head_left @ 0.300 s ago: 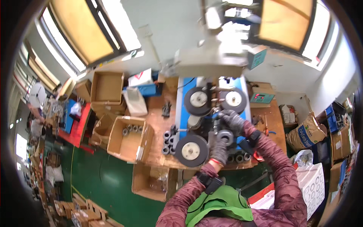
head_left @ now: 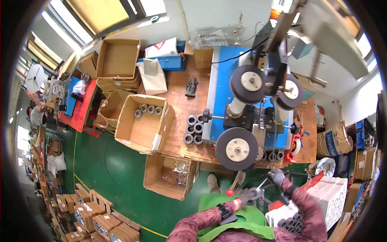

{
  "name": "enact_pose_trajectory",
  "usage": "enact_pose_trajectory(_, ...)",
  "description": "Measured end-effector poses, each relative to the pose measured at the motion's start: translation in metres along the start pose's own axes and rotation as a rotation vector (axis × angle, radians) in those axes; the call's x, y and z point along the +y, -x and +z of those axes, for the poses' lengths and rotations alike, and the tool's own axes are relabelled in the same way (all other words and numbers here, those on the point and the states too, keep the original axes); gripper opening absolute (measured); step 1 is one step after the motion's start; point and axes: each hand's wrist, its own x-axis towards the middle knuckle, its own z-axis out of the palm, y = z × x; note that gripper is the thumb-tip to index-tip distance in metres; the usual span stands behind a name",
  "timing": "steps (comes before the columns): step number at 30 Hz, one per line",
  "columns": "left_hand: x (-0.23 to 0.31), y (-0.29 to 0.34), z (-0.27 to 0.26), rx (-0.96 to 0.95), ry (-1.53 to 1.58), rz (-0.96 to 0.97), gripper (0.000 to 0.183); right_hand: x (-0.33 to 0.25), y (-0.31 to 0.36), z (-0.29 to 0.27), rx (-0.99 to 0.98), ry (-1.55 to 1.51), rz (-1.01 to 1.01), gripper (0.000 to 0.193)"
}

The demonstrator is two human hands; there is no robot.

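My left hand [head_left: 245,197], in a dark grey glove, is closed on a grey metal ring [head_left: 254,193] in front of the green apron [head_left: 236,218]. My right hand [head_left: 277,177], gloved too, is closed round a thin pale strip [head_left: 264,184] that slants down toward the ring. Whether strip and ring touch, I cannot tell. Both hands are apart from the belt machine, on the near side of its front black wheel [head_left: 237,149]. A lever with a red ball knob [head_left: 229,192] stands close to my left hand.
Grey rings [head_left: 194,129] stand in stacks left of the machine's blue base [head_left: 225,80]. An open cardboard box [head_left: 139,135] holds several more. At the lower right, dark rings [head_left: 291,223] lie by a white tray stack [head_left: 328,199]. A dark fixture [head_left: 191,87] sits on the wooden table.
Both hands have drawn back from the machine toward my body, the ring still in my left hand. A pale strip now shows in my right hand. The view has shifted, placing the machine farther right.
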Motion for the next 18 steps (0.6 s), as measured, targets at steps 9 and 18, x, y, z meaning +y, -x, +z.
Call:
enact_pose_trajectory(9, -0.243, 0.08, -0.202, 0.279, 0.098, -0.933, 0.014, -0.042, 0.058, 0.072, 0.09, -1.626, 0.859, 0.022)
enact_pose_trajectory(18, -0.387, 0.12, -0.296, 0.577, -0.169, -0.977, 0.025, -0.033, 0.088, 0.089, -0.129, -1.137, 0.686, 0.024)
